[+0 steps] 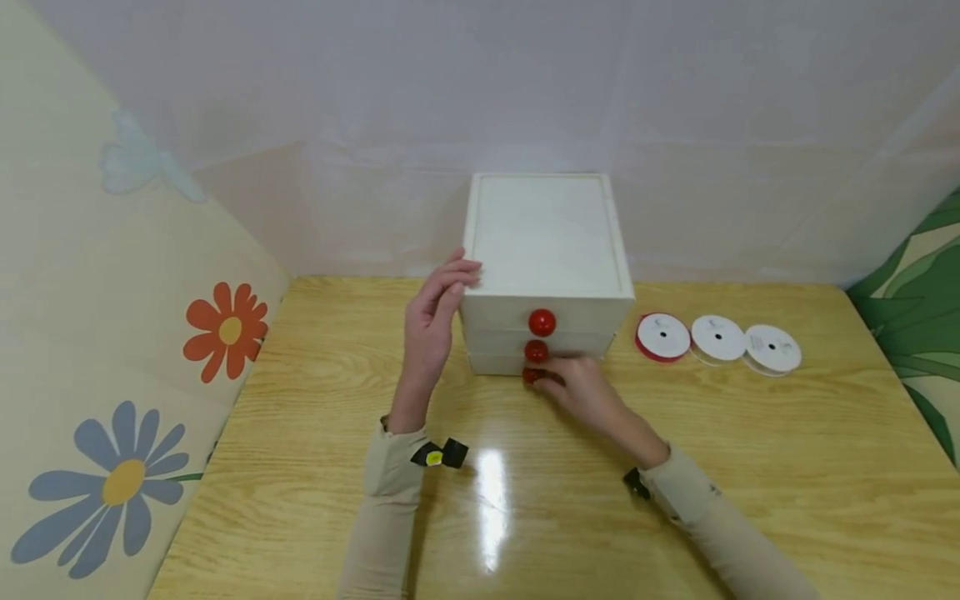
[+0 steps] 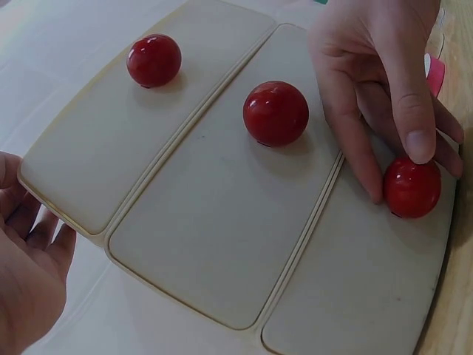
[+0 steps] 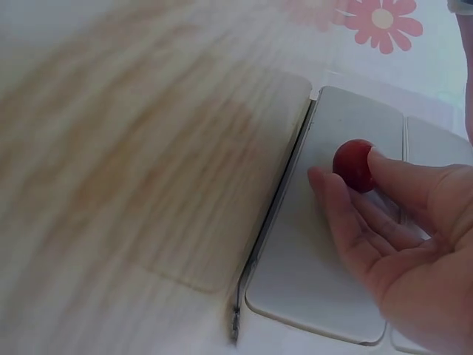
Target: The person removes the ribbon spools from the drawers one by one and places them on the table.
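The left hand [image 1: 431, 329] steadies the white drawer box [image 1: 547, 237] at its left top corner, fingers straight and relaxed; best keep it braced there. The right hand [image 1: 581, 392] pinches the bottom red knob [image 2: 411, 186], lowest of three knobs on three drawers; a straight, level pull suits. Rightward lie three ribbon spools [image 1: 717, 337].

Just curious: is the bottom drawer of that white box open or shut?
Shut. The bottom drawer sits flush with the two above it, while the right hand pinches its red knob.
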The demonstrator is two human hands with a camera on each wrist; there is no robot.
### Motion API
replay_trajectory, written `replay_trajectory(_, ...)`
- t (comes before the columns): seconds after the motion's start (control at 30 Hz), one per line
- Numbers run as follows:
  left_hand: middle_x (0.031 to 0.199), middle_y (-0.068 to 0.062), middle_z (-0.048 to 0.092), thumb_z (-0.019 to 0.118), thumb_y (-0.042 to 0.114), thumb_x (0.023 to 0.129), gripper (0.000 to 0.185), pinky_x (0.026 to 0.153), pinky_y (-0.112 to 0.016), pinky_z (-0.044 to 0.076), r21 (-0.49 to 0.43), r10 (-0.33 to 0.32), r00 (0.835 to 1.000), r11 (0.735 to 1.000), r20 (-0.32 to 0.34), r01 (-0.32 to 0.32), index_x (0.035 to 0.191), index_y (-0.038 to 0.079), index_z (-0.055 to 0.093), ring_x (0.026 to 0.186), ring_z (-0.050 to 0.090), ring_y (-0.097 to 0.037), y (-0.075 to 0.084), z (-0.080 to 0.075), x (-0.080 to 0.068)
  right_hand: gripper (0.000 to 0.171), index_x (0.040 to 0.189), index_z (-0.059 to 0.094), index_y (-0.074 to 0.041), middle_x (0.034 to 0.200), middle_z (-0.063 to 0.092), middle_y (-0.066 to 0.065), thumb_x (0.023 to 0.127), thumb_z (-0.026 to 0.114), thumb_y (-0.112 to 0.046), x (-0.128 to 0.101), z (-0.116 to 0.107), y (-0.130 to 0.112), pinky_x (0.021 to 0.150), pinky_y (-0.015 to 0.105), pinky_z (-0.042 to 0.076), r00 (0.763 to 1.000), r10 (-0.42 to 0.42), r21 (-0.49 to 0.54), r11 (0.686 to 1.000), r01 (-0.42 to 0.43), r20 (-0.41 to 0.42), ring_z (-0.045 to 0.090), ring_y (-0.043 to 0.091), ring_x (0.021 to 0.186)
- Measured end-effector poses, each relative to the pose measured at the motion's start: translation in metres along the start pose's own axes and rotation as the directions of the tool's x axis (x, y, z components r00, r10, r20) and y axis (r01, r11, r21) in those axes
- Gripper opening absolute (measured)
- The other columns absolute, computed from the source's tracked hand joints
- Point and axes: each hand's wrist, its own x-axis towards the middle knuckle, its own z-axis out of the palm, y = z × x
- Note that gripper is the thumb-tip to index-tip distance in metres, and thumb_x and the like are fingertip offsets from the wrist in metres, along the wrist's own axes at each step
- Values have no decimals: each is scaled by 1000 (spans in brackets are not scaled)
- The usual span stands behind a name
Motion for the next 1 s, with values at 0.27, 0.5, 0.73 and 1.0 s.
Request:
replay_trajectory(0.27,124,8,68,47,-4,106,22,125,-45,30,-3,-2,1000,1000,2,2,108,-19,63,147,42,-31,-1,0,-1,22,109,79,-4,106,77,11,87,81,-3,0,-3,-2,89,42,63,999,36,37,999,-37,30,74,28,101)
replay_trajectory(0.5,124,10,68,47,-4,106,22,125,-45,30,6,-7,1000,1000,3,7,108,-19,63,146,43,-31,-1,0,-1,24,113,78,-4,108,78,11,88,80,-2,-8,-5,-6,86,40,63,997,46,50,998,-49,65,75,26,101)
replay_trajectory(0.73,123,8,68,48,-4,105,21,125,-44,30,5,-6,1000,1000,0,6,108,-18,63,146,44,-31,-1,0,0,29,117,77,-4,113,76,12,89,79,-2,-20,-4,-13,87,40,63,996,43,52,998,-47,84,74,27,105)
replay_trajectory(1.0,124,10,68,48,3,106,25,125,-44,29,25,-13,1000,1000,6,13,109,-17,63,147,43,-29,-2,-2,-1,29,118,77,-3,115,76,12,89,79,-1,-33,-2,-23,88,40,63,992,57,66,996,-64,113,72,26,107)
